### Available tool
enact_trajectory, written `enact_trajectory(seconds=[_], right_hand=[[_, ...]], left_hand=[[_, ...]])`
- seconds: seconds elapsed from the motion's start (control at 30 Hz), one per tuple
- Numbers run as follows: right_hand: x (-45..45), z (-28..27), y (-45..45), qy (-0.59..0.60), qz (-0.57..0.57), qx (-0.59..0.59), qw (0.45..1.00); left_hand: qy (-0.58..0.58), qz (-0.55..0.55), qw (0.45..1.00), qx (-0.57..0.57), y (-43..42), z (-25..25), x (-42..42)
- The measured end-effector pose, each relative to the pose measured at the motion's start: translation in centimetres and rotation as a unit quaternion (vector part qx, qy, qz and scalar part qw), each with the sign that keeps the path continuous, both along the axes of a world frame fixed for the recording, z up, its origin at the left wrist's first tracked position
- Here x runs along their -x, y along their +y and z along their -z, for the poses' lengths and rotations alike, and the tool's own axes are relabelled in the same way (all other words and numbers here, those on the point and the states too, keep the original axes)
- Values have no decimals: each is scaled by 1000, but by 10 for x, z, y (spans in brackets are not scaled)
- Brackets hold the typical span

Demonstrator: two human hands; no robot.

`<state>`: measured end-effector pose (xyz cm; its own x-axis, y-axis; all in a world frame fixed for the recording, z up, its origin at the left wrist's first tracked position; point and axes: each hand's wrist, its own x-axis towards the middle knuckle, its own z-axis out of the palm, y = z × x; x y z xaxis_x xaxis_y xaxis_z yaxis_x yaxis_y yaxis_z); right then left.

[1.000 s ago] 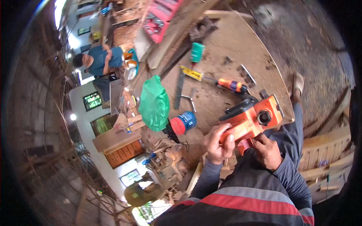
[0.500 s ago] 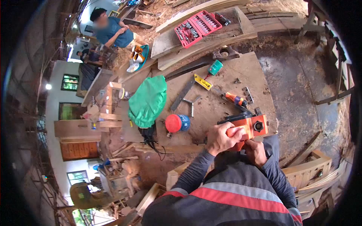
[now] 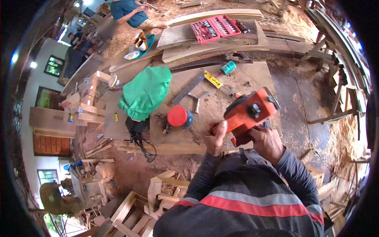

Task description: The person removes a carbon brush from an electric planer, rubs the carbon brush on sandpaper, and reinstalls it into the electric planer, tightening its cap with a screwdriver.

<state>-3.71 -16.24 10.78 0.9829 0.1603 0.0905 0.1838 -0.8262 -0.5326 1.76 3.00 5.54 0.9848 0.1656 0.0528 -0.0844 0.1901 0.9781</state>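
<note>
Left hand (image 3: pixel 214 139) clasps one end of a boxy orange plastic power tool (image 3: pixel 238 117) slanting forward-right; right hand (image 3: pixel 269 145) grips its near side.

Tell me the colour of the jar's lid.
The lid is red; it shows best in the head view.

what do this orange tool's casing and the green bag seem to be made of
Orange tool: casing probably hard moulded plastic, slightly glossy, judging by its rigid edges and highlights. Green bag: thin fabric or soft plastic, faint sheen, with loose creases.
</note>
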Motion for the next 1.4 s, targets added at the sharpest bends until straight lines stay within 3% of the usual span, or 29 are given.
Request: enact_trajectory(seconds=[0.03, 0.17, 0.27, 0.33, 0.37, 0.43, 0.5, 0.57, 0.6, 0.67, 0.7, 0.8, 0.93, 1.1, 1.3, 1.4], right_hand=[[-6, -5, 1, 37, -13, 28, 999], [-22, -20, 11, 40, -100, 54, 993], [-20, -16, 21, 20, -92, 52, 994], [-17, -8, 20, 8, -82, 65, 994], [-17, -9, 20, 3, -78, 33, 996], [-15, -7, 18, 5, -70, 4, 998], [-10, -3, 18, 15, -64, -9, 998], [5, 32, 9, -6, -93, -71, 993], [13, 31, 11, -32, -81, -43, 995], [14, 44, 5, -135, -139, -82, 978], [17, 51, 4, -146, -140, -88, 975], [27, 62, 2, -129, -109, -81, 982], [31, 66, 2, -187, -104, -104, 971], [37, 60, 10, -188, -39, -96, 977], [36, 50, 8, -143, 42, -150, 977], [33, 53, 3, -139, 67, -174, 973]], left_hand=[[56, 3, 998, -3, 14, 31, 2], [15, -57, 995, 83, 15, 30, 9], [71, -61, 986, 137, 25, 47, 7], [38, -45, 991, 124, 31, 69, 7], [-17, -95, 994, 59, 30, 76, 7], [-6, -106, 989, 105, 25, 49, 6], [-2, -90, 986, 142, 27, 57, 3], [-3, -106, 989, 103, 25, 58, 12], [-2, -115, 990, 77, 24, 53, 16], [3, -117, 992, 56, 21, 48, 21], [-46, -155, 987, 6, 18, 52, 20], [-18, -152, 986, 61, 8, 31, 20], [-9, -133, 990, 50, 22, 56, 24], [-30, -145, 988, 43, 0, 32, 20], [-13, -132, 991, -6, -15, 22, 20], [-43, -93, 993, -52, -2, 40, 21]])
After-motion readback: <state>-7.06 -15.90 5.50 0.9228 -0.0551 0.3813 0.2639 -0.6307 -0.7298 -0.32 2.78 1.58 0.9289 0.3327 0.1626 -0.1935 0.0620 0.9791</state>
